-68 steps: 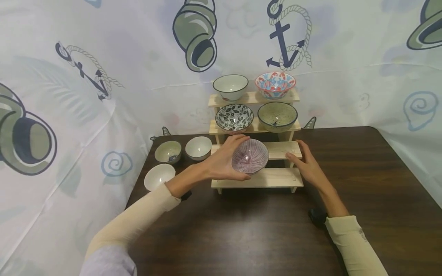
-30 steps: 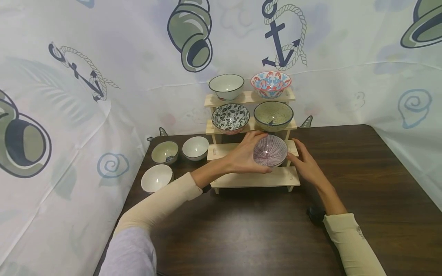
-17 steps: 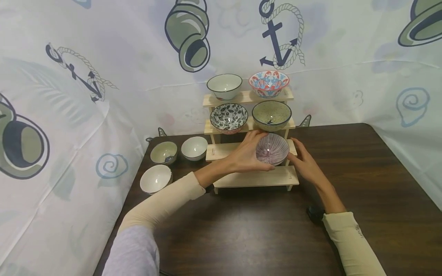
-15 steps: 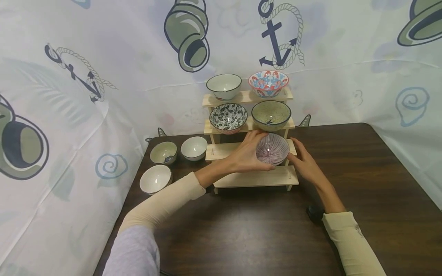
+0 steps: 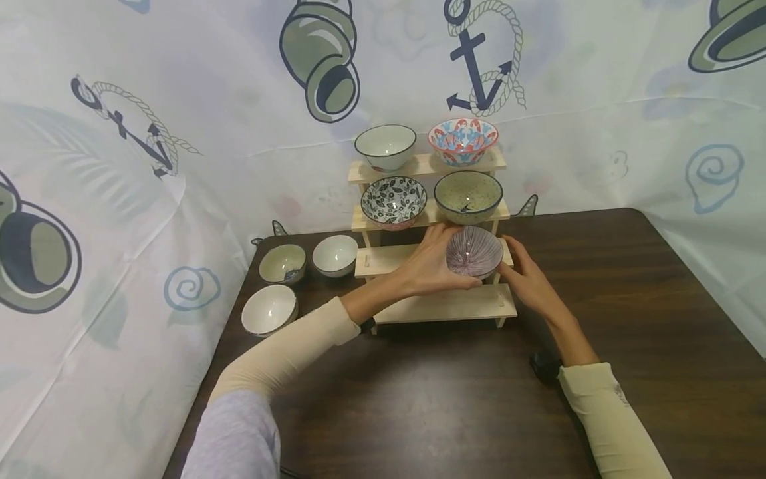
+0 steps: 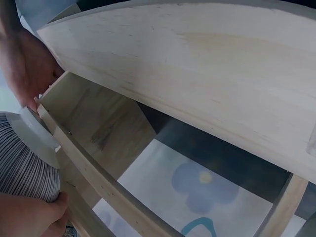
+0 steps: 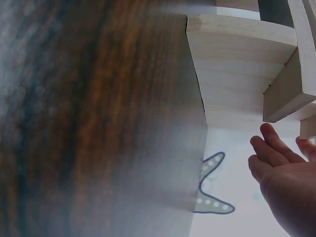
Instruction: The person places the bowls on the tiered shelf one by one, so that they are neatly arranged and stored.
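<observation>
My left hand holds a small purple-and-white striped bowl by its left side, thumb at the front and fingers behind. The bowl is at the right end of the second shelf from the bottom of a stepped wooden stand; whether its foot touches the shelf I cannot tell. In the left wrist view the striped outside of the bowl and its pale foot show close to the wood. My right hand is at that shelf's right end, thumb in front, its fingers extended beside the wooden support.
Above stand a black floral bowl, a green speckled bowl, a white dark-rimmed bowl and a red-blue patterned bowl. Left on the table sit a green bowl and white bowls.
My left hand has carried the striped bowl rightward along the second shelf to its right end, then barely moved. My right hand has stayed at the shelf's end. The view has shifted slightly.
</observation>
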`<act>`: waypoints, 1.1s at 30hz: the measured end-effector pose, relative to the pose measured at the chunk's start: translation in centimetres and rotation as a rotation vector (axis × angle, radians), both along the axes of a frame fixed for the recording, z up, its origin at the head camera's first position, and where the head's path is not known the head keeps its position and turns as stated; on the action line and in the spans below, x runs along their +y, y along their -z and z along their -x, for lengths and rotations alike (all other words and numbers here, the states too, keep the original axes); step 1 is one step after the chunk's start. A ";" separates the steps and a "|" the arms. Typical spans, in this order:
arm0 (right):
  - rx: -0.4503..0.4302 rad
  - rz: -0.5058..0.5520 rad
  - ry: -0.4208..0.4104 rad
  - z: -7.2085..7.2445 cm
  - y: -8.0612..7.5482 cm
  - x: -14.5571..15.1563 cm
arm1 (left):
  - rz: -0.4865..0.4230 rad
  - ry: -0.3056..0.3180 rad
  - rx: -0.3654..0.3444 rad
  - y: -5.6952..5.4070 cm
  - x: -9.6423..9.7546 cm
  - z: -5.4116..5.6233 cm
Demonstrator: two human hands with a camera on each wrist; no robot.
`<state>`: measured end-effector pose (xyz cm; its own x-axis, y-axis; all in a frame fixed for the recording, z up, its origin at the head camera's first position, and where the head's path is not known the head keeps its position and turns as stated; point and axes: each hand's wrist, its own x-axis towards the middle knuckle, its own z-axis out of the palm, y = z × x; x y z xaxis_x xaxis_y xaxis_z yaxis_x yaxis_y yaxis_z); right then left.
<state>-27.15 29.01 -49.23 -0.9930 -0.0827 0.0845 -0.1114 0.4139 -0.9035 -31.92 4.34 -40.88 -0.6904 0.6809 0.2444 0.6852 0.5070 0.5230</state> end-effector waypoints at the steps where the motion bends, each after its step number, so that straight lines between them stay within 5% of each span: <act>1: -0.001 -0.002 0.000 0.0 -0.1 0.0 | 0.000 -0.008 -0.003 0.0 0.0 0.0; 17: 0.016 0.003 -0.014 0.1 -0.6 -0.4 | -0.050 -0.134 -0.038 0.1 0.8 -0.8; 25: -0.009 0.005 -0.021 0.0 -0.5 -0.3 | -0.109 -0.159 0.006 0.5 1.1 -1.1; 33: -0.006 -0.005 -0.007 -0.2 -0.2 -0.3 | -0.056 -0.152 0.013 0.8 0.5 -1.2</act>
<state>-26.90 28.76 -49.00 -0.9929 -0.0897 0.0778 -0.1084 0.4180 -0.9019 -30.75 4.79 -41.66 -0.7809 0.5542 0.2882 0.6097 0.5757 0.5448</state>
